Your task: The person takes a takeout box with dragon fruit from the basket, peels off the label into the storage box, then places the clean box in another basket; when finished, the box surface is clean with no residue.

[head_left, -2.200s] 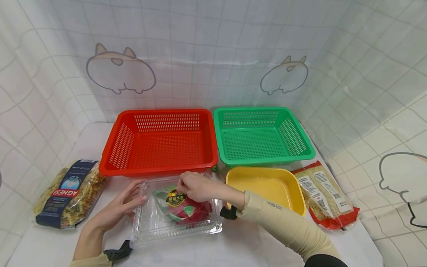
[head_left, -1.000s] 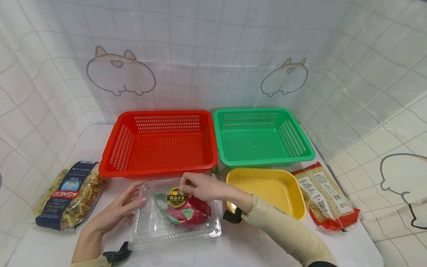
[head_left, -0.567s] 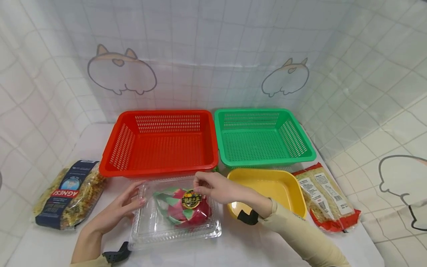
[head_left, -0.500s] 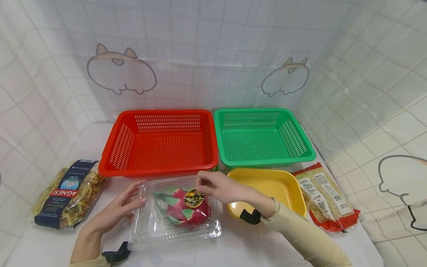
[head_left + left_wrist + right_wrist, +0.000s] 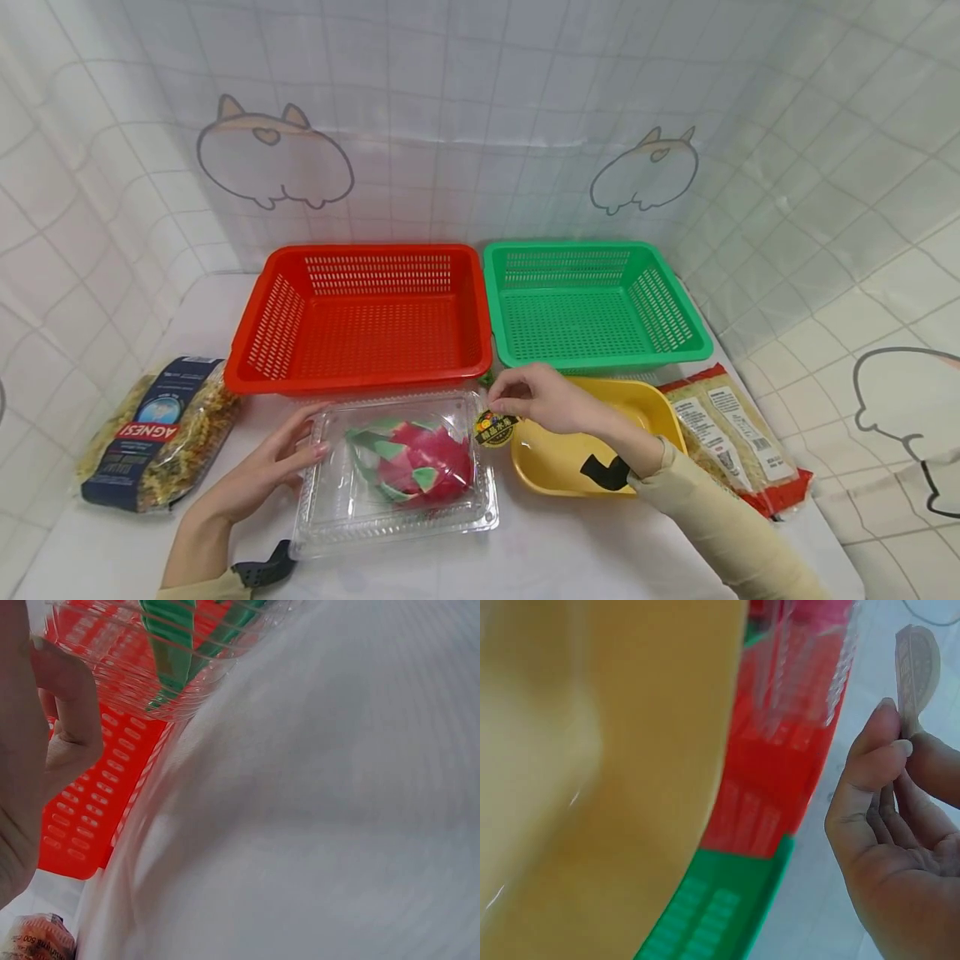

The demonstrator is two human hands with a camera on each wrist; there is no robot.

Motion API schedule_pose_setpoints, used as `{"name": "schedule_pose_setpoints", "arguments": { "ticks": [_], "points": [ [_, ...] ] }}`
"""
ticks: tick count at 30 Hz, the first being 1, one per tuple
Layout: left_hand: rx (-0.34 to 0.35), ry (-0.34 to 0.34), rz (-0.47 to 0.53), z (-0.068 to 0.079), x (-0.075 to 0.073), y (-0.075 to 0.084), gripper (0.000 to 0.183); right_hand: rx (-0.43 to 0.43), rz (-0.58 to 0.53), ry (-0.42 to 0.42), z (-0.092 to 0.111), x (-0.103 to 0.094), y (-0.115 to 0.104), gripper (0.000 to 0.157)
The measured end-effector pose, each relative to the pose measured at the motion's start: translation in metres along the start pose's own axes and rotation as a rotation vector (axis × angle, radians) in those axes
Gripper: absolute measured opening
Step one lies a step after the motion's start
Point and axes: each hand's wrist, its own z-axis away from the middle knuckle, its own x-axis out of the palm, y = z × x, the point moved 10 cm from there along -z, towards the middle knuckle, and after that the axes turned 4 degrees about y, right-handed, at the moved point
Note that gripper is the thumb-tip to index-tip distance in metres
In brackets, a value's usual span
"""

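My right hand point(image 5: 551, 400) pinches a round black-and-gold fruit sticker point(image 5: 496, 428) between thumb and fingertips. It is above the left rim of the yellow basin. In the right wrist view the pale back of the sticker point(image 5: 921, 667) curls up from the fingertips. A clear plastic clamshell box point(image 5: 330, 500) lies on the table, with a pink and green dragon fruit point(image 5: 423, 467) inside. My left hand point(image 5: 258, 471) holds the box's left edge, thumb on the rim. The left wrist view shows that hand point(image 5: 64, 705) beside the ridged plastic wall; some fingers are hidden.
Behind the box stand a red basket point(image 5: 360, 383) and a green basket point(image 5: 600, 362). A yellow basin point(image 5: 540, 483) is under the right forearm. A pasta bag point(image 5: 153, 433) lies at left, a red-ended clear bag point(image 5: 738, 442) at right.
The sticker has come off the box lid. My right hand has carried it right, from above the dragon fruit to the yellow basin's rim. My left hand has stayed on the box.
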Motion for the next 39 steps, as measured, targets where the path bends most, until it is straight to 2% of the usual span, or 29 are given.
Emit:
{"name": "schedule_pose_setpoints", "arguments": {
  "ticks": [6, 12, 19, 29, 39],
  "points": [
    [-0.006, 0.001, -0.015, 0.0, -0.001, 0.002, 0.057, 0.015, -0.046, 0.019, 0.008, -0.017, 0.018, 0.005],
    [0.003, -0.001, -0.007, 0.0, 0.001, 0.002, 0.057, 0.046, -0.036, 0.018, 0.016, -0.029, 0.035, 0.002],
    [0.006, -0.008, -0.004, 0.0, 0.003, 0.001, 0.057, 0.096, -0.046, 0.005, 0.031, -0.041, 0.052, 0.01],
    [0.003, 0.003, -0.019, 0.001, 0.001, 0.001, 0.057, 0.076, 0.008, -0.05, 0.046, -0.039, 0.074, 0.015],
    [-0.007, 0.001, -0.017, 0.001, 0.0, -0.001, 0.057, 0.102, 0.155, -0.102, 0.054, -0.035, 0.094, 0.018]
  ]
}}
